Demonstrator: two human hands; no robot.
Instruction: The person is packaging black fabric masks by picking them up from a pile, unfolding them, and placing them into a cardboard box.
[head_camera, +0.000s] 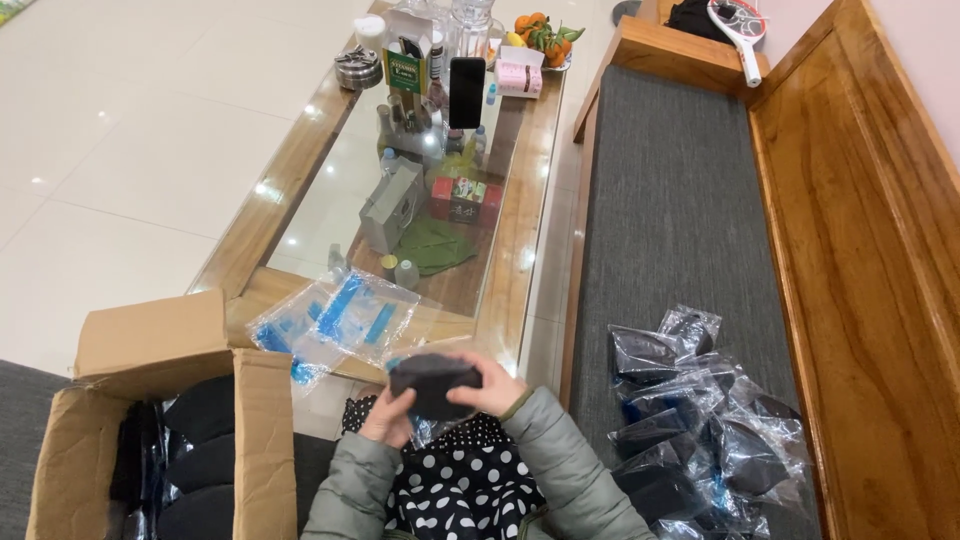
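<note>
Both hands on one folded piece, stuff stacked either side

Left hand (388, 418) and right hand (492, 388) hold the folded item (433, 382) over the lap. Cardboard box (150, 420) sits left, pile of bagged items (690, 420) right on the bench (670, 200), plastic bags (340, 320) on the glass table (300, 150) ahead.

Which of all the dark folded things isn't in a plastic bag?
The dark folded item held between the left hand and right hand; it alone looks bare.

hands (440, 400) — 2 | cardboard box (150, 400) — 1 | phone (466, 92) — 1 | racket (738, 28) — 1
</note>
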